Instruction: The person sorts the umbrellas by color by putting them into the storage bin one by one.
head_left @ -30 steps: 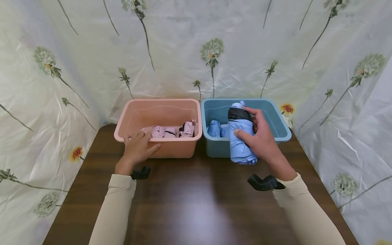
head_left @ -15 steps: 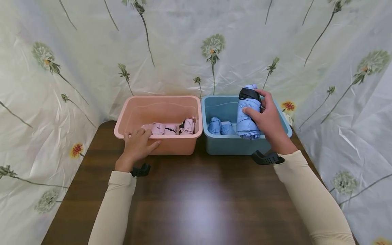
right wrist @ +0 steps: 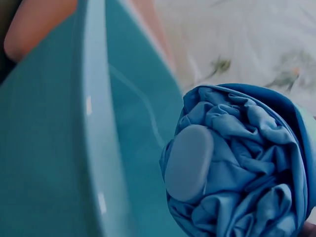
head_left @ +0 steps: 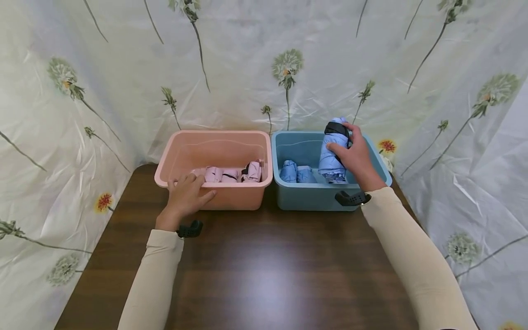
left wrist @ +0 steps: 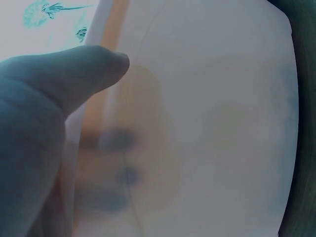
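Observation:
My right hand (head_left: 357, 156) grips a blue folded umbrella (head_left: 332, 153) with a black band, thumb across its near side. The umbrella stands tilted over the blue bin (head_left: 284, 195), its lower end just inside the front rim. In the right wrist view, the gathered blue cloth and pale oval end of the umbrella (right wrist: 237, 163) show beside the bin wall (right wrist: 44, 148). My left hand (head_left: 184, 198) holds the front rim of the pink bin (head_left: 235, 198). In the left wrist view, the thumb (left wrist: 94, 71) lies outside the wall, and finger shadows show through it.
Two blue rolled bundles (head_left: 288, 171) lie in the left part of the blue bin. Several pink rolled bundles (head_left: 229, 175) with dark bands line the pink bin's front. Both bins stand side by side on a dark wooden table (head_left: 264, 266), before a flowered curtain (head_left: 231, 59).
My right hand has carried the umbrella from before the blue bin's front wall up and back over its inside, then slightly down. The left hand stays on the pink rim.

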The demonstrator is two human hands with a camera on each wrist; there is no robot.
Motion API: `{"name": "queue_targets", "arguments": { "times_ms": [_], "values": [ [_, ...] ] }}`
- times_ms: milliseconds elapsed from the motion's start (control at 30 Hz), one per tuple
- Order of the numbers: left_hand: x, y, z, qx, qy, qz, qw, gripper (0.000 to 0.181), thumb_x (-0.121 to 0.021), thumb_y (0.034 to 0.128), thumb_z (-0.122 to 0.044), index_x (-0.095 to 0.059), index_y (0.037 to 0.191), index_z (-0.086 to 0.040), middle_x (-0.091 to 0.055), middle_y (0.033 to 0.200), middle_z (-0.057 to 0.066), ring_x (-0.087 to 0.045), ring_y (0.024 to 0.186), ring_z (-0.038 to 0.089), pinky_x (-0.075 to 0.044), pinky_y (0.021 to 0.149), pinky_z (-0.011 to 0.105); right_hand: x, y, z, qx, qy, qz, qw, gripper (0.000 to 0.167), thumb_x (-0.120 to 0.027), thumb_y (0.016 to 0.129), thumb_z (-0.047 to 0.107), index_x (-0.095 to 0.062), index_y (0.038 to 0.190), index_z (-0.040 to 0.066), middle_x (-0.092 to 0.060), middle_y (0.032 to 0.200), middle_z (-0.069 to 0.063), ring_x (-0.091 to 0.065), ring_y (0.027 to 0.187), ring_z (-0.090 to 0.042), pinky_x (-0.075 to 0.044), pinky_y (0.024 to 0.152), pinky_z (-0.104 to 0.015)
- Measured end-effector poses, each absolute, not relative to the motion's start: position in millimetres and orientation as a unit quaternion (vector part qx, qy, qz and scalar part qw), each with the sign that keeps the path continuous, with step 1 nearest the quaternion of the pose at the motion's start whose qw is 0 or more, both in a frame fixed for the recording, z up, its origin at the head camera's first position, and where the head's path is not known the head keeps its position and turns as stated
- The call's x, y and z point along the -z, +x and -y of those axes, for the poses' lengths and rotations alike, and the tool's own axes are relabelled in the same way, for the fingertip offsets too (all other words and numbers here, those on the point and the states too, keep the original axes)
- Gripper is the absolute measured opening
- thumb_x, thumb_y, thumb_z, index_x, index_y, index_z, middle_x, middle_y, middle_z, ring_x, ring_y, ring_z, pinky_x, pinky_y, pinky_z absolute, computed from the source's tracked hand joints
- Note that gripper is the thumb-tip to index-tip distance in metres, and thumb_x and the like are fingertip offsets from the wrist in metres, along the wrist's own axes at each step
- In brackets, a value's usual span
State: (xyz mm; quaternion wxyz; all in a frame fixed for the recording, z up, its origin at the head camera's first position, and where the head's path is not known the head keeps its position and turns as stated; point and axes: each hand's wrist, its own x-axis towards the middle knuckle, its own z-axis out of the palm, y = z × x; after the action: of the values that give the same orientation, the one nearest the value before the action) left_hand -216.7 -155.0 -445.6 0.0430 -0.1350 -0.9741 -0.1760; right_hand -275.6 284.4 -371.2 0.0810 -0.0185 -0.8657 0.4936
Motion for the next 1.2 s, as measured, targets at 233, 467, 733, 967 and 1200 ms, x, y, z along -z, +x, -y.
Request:
{"name": "queue_targets", "arguments": {
  "times_ms": [233,467,733,967,1200],
  "values": [
    [446,-218,154,0.175,-0.135,0.975,0.038,0.067,-0.061,0.0894,-0.049,-0.047,0.14,-0.006,-0.05,0.134,0.018,-0.043,0.12,0.039,-0.016,0.096,0.063,393,-287,-301,-0.47,-0.029,0.88,0.056,0.081,-0.065,0.09,0.036,-0.018,0.153,0.021,-0.031,0.149,-0.023,-0.044,0.121,-0.04,-0.041,0.093,-0.057],
    [448,-216,153,0.18,-0.139,0.973,0.041,0.07,-0.062,0.089,-0.047,-0.043,0.144,-0.008,-0.049,0.136,0.017,-0.043,0.121,0.039,-0.015,0.097,0.063,422,-290,-316,-0.426,-0.038,0.903,0.038,0.084,-0.066,0.09,0.039,-0.015,0.154,0.021,-0.034,0.146,-0.024,-0.046,0.117,-0.04,-0.042,0.091,-0.057],
    [446,-217,154,0.173,-0.135,0.974,0.049,0.058,-0.063,0.0889,-0.047,-0.054,0.129,-0.005,-0.054,0.122,0.017,-0.046,0.112,0.038,-0.017,0.097,0.063,427,-296,-315,-0.404,-0.042,0.914,0.003,0.085,-0.065,0.09,0.039,-0.012,0.155,0.022,-0.032,0.148,-0.023,-0.042,0.12,-0.041,-0.037,0.097,-0.059],
    [446,-217,156,0.176,-0.136,0.974,0.049,0.052,-0.062,0.089,-0.047,-0.057,0.118,-0.004,-0.055,0.117,0.017,-0.046,0.108,0.037,-0.017,0.097,0.064,426,-298,-312,-0.396,-0.046,0.917,-0.026,0.085,-0.065,0.091,0.034,-0.011,0.155,0.018,-0.031,0.148,-0.024,-0.04,0.123,-0.042,-0.034,0.102,-0.06],
    [446,-217,155,0.175,-0.139,0.974,0.049,0.049,-0.063,0.089,-0.046,-0.057,0.114,-0.004,-0.054,0.116,0.017,-0.046,0.107,0.038,-0.017,0.097,0.064,429,-299,-314,-0.382,-0.053,0.921,-0.049,0.087,-0.066,0.091,0.035,-0.009,0.155,0.019,-0.025,0.153,-0.024,-0.034,0.129,-0.044,-0.028,0.104,-0.062]
  ]
}}
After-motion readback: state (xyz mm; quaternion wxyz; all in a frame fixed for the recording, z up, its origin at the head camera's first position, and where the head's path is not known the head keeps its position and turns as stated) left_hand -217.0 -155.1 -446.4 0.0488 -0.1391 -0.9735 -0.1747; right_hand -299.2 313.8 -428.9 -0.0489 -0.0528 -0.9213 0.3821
